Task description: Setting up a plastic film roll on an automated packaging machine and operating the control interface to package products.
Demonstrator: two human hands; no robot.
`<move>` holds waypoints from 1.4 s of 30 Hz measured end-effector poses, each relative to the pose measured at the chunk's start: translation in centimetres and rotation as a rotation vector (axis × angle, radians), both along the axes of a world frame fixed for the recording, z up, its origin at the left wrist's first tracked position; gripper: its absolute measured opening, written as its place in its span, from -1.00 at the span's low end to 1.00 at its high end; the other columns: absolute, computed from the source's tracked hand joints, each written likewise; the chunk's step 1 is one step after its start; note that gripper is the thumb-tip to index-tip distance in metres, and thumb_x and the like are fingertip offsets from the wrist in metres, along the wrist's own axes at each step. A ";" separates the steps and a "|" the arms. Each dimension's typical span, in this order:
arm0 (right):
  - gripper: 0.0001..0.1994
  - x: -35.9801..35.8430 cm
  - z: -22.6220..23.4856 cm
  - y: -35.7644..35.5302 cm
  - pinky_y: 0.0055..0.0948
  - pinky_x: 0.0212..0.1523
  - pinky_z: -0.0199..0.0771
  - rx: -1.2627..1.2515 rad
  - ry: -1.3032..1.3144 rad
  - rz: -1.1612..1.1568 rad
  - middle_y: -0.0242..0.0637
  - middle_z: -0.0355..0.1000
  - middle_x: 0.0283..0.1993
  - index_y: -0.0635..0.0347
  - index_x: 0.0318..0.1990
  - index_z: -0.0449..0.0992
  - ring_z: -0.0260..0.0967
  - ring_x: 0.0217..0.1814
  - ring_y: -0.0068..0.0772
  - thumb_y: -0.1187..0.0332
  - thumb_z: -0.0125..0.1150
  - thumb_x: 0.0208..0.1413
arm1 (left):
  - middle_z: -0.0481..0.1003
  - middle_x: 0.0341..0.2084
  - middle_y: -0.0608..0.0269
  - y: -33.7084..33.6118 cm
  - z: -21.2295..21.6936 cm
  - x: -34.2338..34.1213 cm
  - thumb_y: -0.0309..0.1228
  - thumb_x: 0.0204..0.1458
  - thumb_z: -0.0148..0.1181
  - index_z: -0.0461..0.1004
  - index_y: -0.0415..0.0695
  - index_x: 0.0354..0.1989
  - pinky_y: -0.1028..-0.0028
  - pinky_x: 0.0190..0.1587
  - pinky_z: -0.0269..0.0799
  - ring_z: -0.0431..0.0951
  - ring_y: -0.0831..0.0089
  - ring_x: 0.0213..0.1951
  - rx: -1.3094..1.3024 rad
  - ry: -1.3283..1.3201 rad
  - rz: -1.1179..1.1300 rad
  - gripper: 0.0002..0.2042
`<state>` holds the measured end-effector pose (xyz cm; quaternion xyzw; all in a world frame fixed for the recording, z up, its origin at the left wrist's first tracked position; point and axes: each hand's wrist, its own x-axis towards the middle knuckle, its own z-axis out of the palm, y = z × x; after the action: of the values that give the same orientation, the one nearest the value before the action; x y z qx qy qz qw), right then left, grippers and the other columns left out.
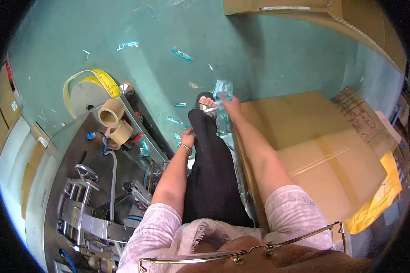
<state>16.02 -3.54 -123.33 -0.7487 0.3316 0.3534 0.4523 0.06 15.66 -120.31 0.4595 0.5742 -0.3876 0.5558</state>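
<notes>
I am bent over, looking down past my black trouser leg [212,168] to the green floor. My right hand [232,105] reaches down by my sandalled foot [206,102] and grips a clear plastic sachet with blue print [223,91]. My left hand [187,138], with a bangle at the wrist, hangs beside my leg close to the metal machine; its fingers are curled and what they touch is hidden.
A steel packing machine [100,182] with a film roll [89,93] and two cardboard cores [111,113] stands at my left. A taped cardboard box [314,150] sits at my right, another [314,13] at the far side. Several small sachets [181,54] lie scattered on the floor.
</notes>
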 end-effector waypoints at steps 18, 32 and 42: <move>-0.52 11.5 28.4 3.4 -0.43 0.14 0.04 1.013 -0.057 -0.198 -0.32 0.24 0.09 0.19 0.10 0.22 0.12 0.13 -0.45 0.25 0.08 0.00 | 0.35 -0.17 0.38 0.2 29.2 25.6 -0.46 0.00 -0.02 0.34 -0.23 -0.11 0.60 -0.01 0.11 0.28 0.58 -0.09 -0.105 -0.482 -0.294 -0.74; -0.82 16.0 61.1 -17.7 -0.56 -0.47 0.35 0.485 -0.246 -1.085 -0.41 0.35 -0.46 0.16 -0.31 0.38 0.30 -0.48 -0.57 0.46 0.19 -0.12 | 0.14 0.07 -0.01 -21.2 59.5 44.3 -0.27 -0.41 0.33 0.06 -0.12 0.14 0.12 0.07 0.06 0.19 0.00 0.04 -0.462 -1.477 -1.490 -0.17; -0.75 8.7 80.8 -35.7 -0.49 -0.39 0.39 -0.200 -0.963 -1.750 -0.35 0.40 -0.41 0.23 -0.22 0.38 0.36 -0.47 -0.46 0.39 0.15 -0.10 | 0.42 -0.63 0.32 -38.7 52.5 49.6 -0.37 -0.08 0.11 0.43 -0.13 -0.50 0.50 -0.45 0.34 0.43 0.51 -0.53 -0.683 -0.879 -1.756 -0.90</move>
<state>24.70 -39.23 -42.54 -0.3395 0.5753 -0.4737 0.5739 49.61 -23.02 -67.78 0.6347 -0.3562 -0.5963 0.3388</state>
